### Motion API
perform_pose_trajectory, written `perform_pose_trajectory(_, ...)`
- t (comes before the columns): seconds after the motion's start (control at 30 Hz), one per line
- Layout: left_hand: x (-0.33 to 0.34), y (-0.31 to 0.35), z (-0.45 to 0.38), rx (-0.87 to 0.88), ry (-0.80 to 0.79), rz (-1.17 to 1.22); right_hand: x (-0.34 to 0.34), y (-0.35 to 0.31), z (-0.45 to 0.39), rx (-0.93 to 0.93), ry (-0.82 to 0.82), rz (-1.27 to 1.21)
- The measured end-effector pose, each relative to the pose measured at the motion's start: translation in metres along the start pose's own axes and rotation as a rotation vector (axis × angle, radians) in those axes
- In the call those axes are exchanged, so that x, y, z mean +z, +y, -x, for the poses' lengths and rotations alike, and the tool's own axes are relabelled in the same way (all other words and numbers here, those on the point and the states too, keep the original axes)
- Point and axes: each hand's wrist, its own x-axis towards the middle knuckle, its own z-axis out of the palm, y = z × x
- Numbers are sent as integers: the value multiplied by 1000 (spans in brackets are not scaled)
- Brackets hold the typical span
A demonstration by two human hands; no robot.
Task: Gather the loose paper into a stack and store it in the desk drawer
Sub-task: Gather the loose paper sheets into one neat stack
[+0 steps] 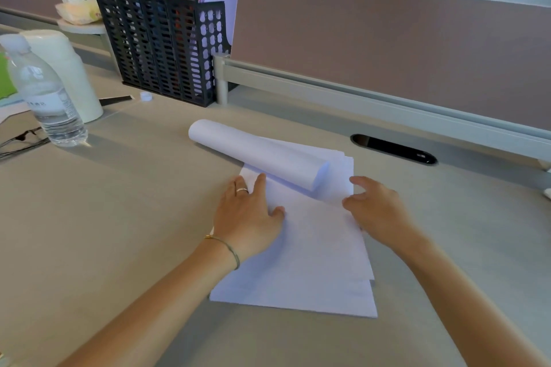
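Paper: a loose stack of white sheets (310, 262) lay flat on the desk in front of the person, the edges not squared, one lower corner stepping out past the sheets above it.
Curled sheet: the far end of the top sheet (259, 152) had rolled back into a smooth open tube that lay slantwise across the stack, its left end reaching past the stack's edge over the desk.
Left hand: the left hand (247, 211) lay palm down, fingers spread and flat, pressing the left edge of the stack; it gripped nothing. A thin ring sat on one finger and a slim cord bracelet on the wrist.
Right hand: the right hand (375, 205) stood at the stack's right edge, thumb and fingers loosely parted; it seemed to touch the paper's edge, though the contact was too blurred to be sure.
Desk: the desk (119, 217) was a smooth, matt, beige surface, with a dark oval cable slot (393, 148) near the back.
Partition: a dull pink, fabric-like partition (387, 48) stood on a pale metal rail behind the desk.
File rack: a black perforated plastic rack (161, 48) held white, blue and orange paper upright.
Bottle: a clear, ribbed plastic bottle (44, 92) stood at the left, just in front of a cream cylinder (71, 74).
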Motion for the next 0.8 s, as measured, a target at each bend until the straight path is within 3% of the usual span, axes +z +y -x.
perform_pose_trajectory(0.1,2,6,9,62,48,-94,-2,6,3,-28,48,209)
perform_pose_trajectory(0.17,10,14,17,104,88,-151,2,-5,1,-20,103,215)
perform_pose_trajectory(0.37,28,12,23,103,140,-207,2,-30,-19,228,106,-867)
perform_pose_trajectory(0.5,28,14,22,106,118,-135,2,-45,-30,227,73,-997)
perform_pose_trajectory(0.57,25,8,18,119,116,23,2,-51,-29,163,127,-994)
perform_pose_trajectory(0.67,12,-4,16,66,135,581,-16,-51,-18,-123,384,-952)
perform_pose_trajectory(0.8,-14,-11,7,-98,230,1122,-64,-57,29,-592,763,-569)
